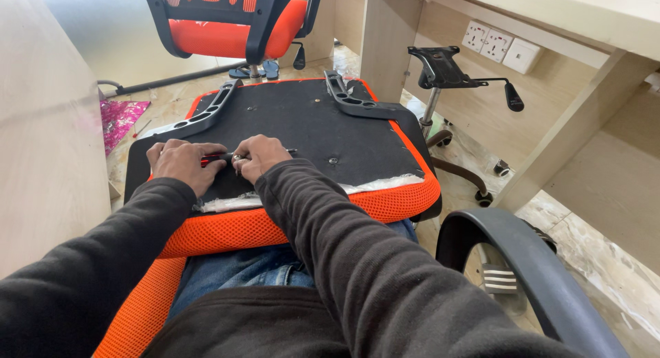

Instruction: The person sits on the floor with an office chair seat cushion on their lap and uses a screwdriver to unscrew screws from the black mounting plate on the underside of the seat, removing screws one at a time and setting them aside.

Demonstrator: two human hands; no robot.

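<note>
1. An upturned orange mesh chair seat with a black felt underside (302, 124) lay across the person's lap, near edge on the thighs.
2. Left hand (182, 164) was curled tight around a thin red-handled screwdriver (218, 157), lying flat on the felt.
3. Right hand (258, 157) sat touching the left, fingers bunched on the tool's shaft.
4. Two black plastic armrest brackets (354, 97) were fixed at the far corners.
5. A bare chair base with gas cylinder (447, 90) stood off right.
</note>
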